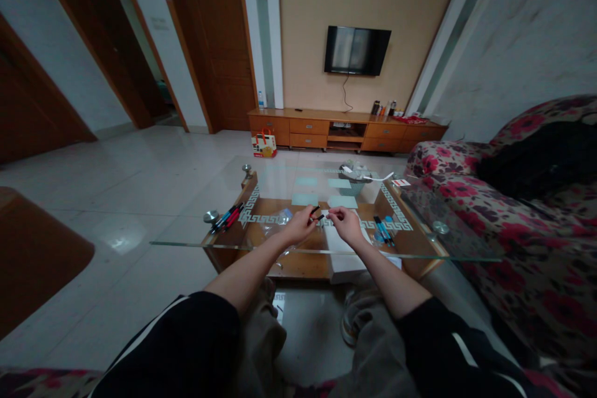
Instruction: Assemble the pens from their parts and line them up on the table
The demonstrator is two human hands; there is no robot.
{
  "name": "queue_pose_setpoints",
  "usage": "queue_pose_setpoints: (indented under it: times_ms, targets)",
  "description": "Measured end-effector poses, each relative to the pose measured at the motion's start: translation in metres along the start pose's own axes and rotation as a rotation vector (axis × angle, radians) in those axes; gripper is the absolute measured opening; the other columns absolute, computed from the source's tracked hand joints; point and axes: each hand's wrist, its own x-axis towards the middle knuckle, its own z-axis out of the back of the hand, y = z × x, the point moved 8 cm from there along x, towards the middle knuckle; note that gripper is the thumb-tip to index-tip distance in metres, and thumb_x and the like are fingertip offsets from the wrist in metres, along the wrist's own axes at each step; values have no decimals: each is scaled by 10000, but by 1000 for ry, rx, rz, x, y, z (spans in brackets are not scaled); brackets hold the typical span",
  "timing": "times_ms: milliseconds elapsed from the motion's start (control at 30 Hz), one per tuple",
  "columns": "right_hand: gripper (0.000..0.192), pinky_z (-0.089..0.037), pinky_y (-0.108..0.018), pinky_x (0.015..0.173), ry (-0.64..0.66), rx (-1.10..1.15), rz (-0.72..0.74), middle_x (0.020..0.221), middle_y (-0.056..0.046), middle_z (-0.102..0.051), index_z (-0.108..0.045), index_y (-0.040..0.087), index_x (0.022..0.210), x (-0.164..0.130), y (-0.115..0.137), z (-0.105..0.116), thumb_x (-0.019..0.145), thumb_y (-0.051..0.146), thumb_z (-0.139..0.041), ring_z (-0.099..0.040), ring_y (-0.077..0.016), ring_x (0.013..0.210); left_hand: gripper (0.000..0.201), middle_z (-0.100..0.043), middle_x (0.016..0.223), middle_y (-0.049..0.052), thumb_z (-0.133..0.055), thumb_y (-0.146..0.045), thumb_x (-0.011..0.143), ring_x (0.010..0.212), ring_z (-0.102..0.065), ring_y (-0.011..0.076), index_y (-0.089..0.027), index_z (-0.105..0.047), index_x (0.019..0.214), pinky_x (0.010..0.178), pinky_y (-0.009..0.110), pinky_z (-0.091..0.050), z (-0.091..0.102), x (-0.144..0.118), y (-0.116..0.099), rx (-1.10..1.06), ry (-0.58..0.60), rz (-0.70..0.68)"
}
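Pen (316,212) is the thing between your hands: a small dark piece with a red tip, held above the near edge of the glass bench (280,183), just in front of the white box (342,255). Your left hand (301,226) pinches it by the fingertips, clenched round its lower end. Your right hand (344,222) sits just beside it with thumb and forefinger drawn together, but whether it grips a cap, a second part or nothing is too small to tell.

Judging from this, you are fitting or parting two small pieces, so keep both hands close over the bench, so that a dropped piece lands on the glass and not the floor. Hold the pen steady with the left hand and let the right do the fine work, in line with the barrel.

Left of the pen, near the bench's corner, lies a bundle of red and blue pens (227,217); right of it, beyond the white box, lie more blue pens (383,230). Further back on the glass stands a small basket (354,181).
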Motion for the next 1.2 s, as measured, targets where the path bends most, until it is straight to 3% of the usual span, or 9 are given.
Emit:
queue_pose_setpoints:
  times_ms: [100,233,433,767,1200]
  targets:
    - [207,-521,-288,717,27,-28,43,868,-55,-742,-684,173,965,-2,7,-1,868,287,-541,-674,-164,730,92,-654,824,11,-510,-238,901,699,-621,166,-206,-473,978,606,246,-371,0,0,0,-1,-1,-6]
    - [201,-511,-287,704,71,-110,97,925,-54,-738,-707,184,942,-5,14,-7,836,329,-616,-649,-157,705,73,-651,834,19,-492,-244,915,745,-621,179,-207,-472,975,633,252,-380,-1,0,0,-14,-15,-25]
    - [194,-467,-265,639,56,-133,72,758,-43,-720,-723,173,777,-3,8,-7,798,356,-664,-633,-167,668,59,-606,744,-3,-484,-260,920,658,-570,162,-205,-481,943,593,243,-346,-4,0,2,-29,-6,-12]
    - [180,-421,-244,622,172,-120,166,708,-13,-651,-631,176,753,-10,25,-11,830,328,-575,-567,-143,638,78,-621,766,9,-462,-275,934,670,-575,165,-205,-490,956,596,245,-351,-8,0,8,-25,7,-19]
    - [241,-420,-243,600,138,-66,81,669,7,-612,-578,197,805,-7,17,-10,880,418,-520,-565,-147,615,101,-635,818,25,-420,-276,959,724,-603,172,-204,-492,958,628,247,-384,-5,2,3,-26,11,-18]
